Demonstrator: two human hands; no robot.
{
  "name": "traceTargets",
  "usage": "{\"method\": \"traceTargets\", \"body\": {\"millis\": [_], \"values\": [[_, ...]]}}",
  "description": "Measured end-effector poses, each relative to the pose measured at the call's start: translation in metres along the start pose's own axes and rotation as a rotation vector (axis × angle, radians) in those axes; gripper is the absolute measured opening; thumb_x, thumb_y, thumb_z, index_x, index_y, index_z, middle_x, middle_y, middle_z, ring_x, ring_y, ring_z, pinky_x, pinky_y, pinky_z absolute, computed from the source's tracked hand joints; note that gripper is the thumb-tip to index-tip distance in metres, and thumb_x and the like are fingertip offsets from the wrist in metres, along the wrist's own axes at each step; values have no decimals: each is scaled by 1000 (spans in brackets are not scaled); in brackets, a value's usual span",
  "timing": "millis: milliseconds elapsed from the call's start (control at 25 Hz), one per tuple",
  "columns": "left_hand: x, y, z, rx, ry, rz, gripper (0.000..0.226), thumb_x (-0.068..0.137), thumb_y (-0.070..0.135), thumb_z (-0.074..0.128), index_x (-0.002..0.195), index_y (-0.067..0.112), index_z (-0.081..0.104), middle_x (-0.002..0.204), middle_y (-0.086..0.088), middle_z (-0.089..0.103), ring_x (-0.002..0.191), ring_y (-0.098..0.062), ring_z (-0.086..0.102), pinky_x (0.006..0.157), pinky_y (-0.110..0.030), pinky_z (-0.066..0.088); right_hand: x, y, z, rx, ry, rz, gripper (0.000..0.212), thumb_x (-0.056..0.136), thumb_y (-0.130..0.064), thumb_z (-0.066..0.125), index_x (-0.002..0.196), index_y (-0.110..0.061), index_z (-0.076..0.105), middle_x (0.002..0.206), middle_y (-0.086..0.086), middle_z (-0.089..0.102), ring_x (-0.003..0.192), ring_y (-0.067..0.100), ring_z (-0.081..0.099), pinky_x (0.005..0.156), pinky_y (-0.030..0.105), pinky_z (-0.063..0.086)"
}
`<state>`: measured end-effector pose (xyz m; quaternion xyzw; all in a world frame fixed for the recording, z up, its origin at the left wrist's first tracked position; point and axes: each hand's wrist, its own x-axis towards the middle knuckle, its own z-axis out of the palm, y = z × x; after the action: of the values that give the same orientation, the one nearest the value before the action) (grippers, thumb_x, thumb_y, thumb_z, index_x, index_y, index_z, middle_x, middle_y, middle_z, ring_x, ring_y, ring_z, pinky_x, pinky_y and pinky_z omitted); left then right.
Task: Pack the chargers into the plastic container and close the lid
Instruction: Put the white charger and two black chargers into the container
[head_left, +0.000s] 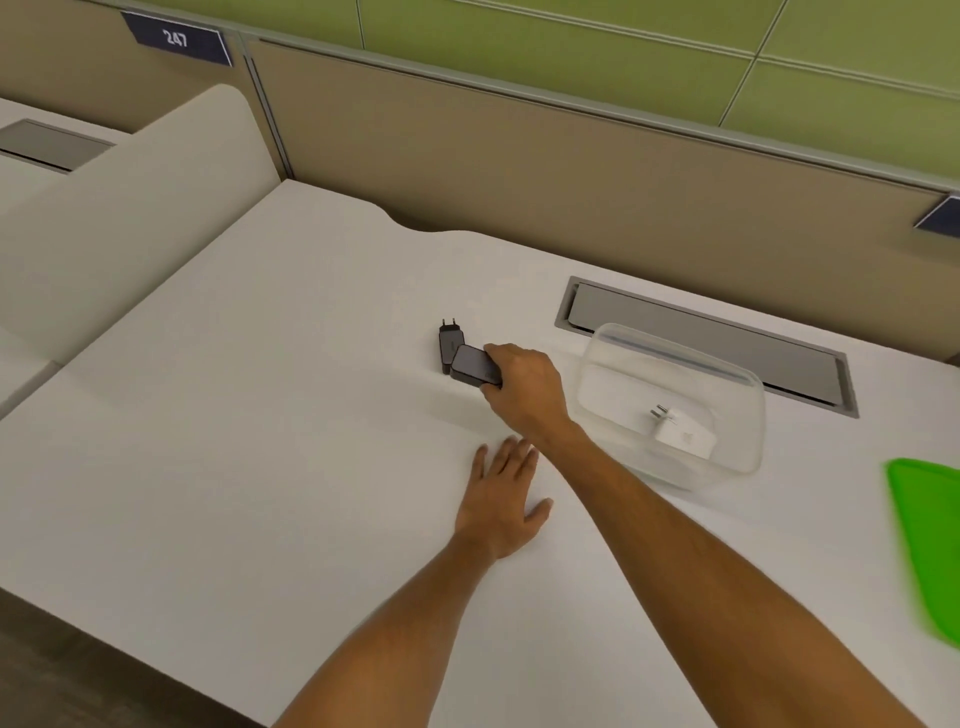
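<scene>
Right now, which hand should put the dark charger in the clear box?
The right hand. Its fingers are already around the dark charger, and the open container sits just to its right. The left hand lies flat on the desk, empty and farther from the container.

Bare forearms (701, 561), no sleeves

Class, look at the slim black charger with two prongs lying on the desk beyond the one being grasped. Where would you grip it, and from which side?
Grip the slim black charger across its long sides, from above. It lies flat, its prongs pointing away, and the other black charger, held by the right hand, crowds its near end.
</scene>
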<state>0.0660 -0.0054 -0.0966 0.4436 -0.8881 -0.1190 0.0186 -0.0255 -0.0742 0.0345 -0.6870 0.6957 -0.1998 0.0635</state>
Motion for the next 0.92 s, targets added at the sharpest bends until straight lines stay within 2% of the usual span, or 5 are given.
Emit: {"method": "traceTargets", "body": {"millis": [240,400,520,680,920], "values": [[-1,2,-7,16,-30,33,74,90,59,13,151,18,7,161,1,1,146,-15,-7,118,-47,-7,-14,69,-55,-38,185,249,27,75,-21,65,101,-16,64,92,6,70,77,26,61,60,26,41],[-4,4,-11,20,-35,39,74,90,59,13,151,17,7,161,1,1,146,-14,-7,118,-47,-8,-37,104,-71,-62,212,417,22,73,-19,66,95,-15,67,84,7,71,70,26,60,59,25,39],[-4,4,-11,20,-39,40,74,90,58,13,151,17,7,161,1,1,146,-14,-7,118,-47,-6,-48,122,-71,-81,64,526,21,72,-19,68,93,-15,69,81,8,71,72,27,62,62,27,41],[-4,4,-11,20,-37,38,74,90,59,12,150,18,6,161,1,0,146,-15,-8,118,-47,-6,-42,131,-63,-100,-193,605,31,72,-16,74,103,-12,70,93,11,70,76,21,56,67,28,44],[-3,4,-11,18,-36,35,74,90,59,13,151,18,7,161,0,1,146,-15,-8,118,-47,-7,-30,134,-51,-116,-358,511,36,75,-7,67,110,-15,67,111,9,67,97,27,59,76,31,47]]}}
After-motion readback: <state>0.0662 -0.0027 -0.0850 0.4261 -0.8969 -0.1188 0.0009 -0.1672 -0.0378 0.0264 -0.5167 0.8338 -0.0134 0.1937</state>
